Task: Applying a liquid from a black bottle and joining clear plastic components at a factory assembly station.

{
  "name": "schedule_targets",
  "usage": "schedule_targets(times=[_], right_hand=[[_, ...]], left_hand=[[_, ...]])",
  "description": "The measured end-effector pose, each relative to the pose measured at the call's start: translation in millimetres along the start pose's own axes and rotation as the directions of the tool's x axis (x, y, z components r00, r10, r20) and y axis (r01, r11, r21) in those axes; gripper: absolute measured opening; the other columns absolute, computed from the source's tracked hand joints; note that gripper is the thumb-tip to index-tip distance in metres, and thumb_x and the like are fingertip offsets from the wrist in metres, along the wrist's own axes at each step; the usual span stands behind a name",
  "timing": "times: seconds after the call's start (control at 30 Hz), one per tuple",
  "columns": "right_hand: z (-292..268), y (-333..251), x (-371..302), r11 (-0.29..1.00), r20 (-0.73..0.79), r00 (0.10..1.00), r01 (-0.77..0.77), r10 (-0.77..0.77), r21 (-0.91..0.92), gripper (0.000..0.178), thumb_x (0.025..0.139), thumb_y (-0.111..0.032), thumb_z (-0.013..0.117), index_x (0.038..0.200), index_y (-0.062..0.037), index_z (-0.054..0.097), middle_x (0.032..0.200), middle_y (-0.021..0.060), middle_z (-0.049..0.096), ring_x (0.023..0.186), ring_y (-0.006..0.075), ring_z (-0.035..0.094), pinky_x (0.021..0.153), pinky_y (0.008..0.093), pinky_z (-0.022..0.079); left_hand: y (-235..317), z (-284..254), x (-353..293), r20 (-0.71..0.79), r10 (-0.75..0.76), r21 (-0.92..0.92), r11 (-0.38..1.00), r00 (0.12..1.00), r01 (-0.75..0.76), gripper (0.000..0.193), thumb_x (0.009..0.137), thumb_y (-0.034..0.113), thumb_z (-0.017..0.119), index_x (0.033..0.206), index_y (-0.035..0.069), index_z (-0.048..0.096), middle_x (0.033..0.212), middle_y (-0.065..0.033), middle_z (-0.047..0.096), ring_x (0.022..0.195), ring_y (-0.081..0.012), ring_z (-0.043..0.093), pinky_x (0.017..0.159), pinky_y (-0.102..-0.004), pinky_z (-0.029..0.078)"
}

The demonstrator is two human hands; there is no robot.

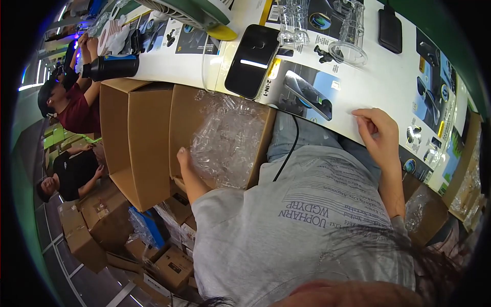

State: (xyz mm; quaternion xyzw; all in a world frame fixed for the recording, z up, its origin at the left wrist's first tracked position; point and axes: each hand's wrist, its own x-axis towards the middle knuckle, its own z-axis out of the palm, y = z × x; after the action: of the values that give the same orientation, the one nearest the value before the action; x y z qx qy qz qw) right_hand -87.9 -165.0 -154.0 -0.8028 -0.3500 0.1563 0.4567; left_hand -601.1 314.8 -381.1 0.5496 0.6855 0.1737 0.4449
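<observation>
My right hand (379, 135) rests at the table's front edge, fingers loosely bent with a gap between thumb and fingers and nothing in them. My left hand (185, 157) is at the near left side of an open cardboard box (183, 110) beside my lap; its fingers are mostly hidden. Inside that box lies a heap of clear plastic pieces (227, 138). On the table, a black smartphone (252, 61) lies by the box. Beyond it stand a clear ribbed plastic piece (294, 23) and another clear plastic piece with a round base (349, 48).
A black power bank (389, 30) with a cable lies at the far right. A green fan (197, 15) and a black bottle (115, 67) stand on the left. Another open box (148, 138) adjoins mine. Cartons (174, 268) fill the floor; two people sit at left.
</observation>
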Motion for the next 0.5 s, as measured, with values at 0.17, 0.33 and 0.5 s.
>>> schedule_targets(times=[0.17, 0.33, 0.5], right_hand=[[5, 0, -2, 0.998, -0.002, 1.000, -0.020, 0.020, -0.051, 0.012, 0.076, 0.001, 0.057, 0.087, -0.0016, 0.063, 0.067, 0.0038, 0.053, 0.053, 0.0097, 0.041, 0.048, 0.0216, 0.032], [7, -1, 1, 0.999, -0.008, 1.000, -0.006, 0.006, -0.037, 0.012, 0.077, 0.001, 0.057, 0.087, -0.0018, 0.063, 0.067, 0.0028, 0.052, 0.053, 0.0089, 0.040, 0.048, 0.0210, 0.031], [7, -1, -1, 0.999, -0.017, 0.999, -0.028, 0.028, -0.043, 0.012, 0.077, 0.001, 0.057, 0.087, -0.0020, 0.063, 0.067, 0.0024, 0.052, 0.054, 0.0082, 0.039, 0.048, 0.0209, 0.030]], left_hand=[[22, 63, -62, 0.263, 0.360, 0.352, 0.828, 0.895, -0.436, 0.012, 0.078, 0.008, 0.046, 0.068, 0.002, 0.050, 0.065, -0.0050, 0.051, 0.065, -0.0189, 0.050, 0.062, -0.0306, 0.041], [110, 103, -111, -0.117, 0.535, 0.906, 0.403, 0.836, -0.131, 0.018, 0.076, 0.006, 0.050, 0.089, 0.006, 0.061, 0.084, -0.0129, 0.061, 0.084, -0.0338, 0.057, 0.076, -0.0402, 0.045], [140, 120, -86, 0.125, 0.799, 0.941, 0.092, 0.588, -0.325, 0.027, 0.076, 0.007, 0.051, 0.102, 0.007, 0.059, 0.099, -0.0131, 0.061, 0.086, -0.0318, 0.059, 0.078, -0.0391, 0.047]])
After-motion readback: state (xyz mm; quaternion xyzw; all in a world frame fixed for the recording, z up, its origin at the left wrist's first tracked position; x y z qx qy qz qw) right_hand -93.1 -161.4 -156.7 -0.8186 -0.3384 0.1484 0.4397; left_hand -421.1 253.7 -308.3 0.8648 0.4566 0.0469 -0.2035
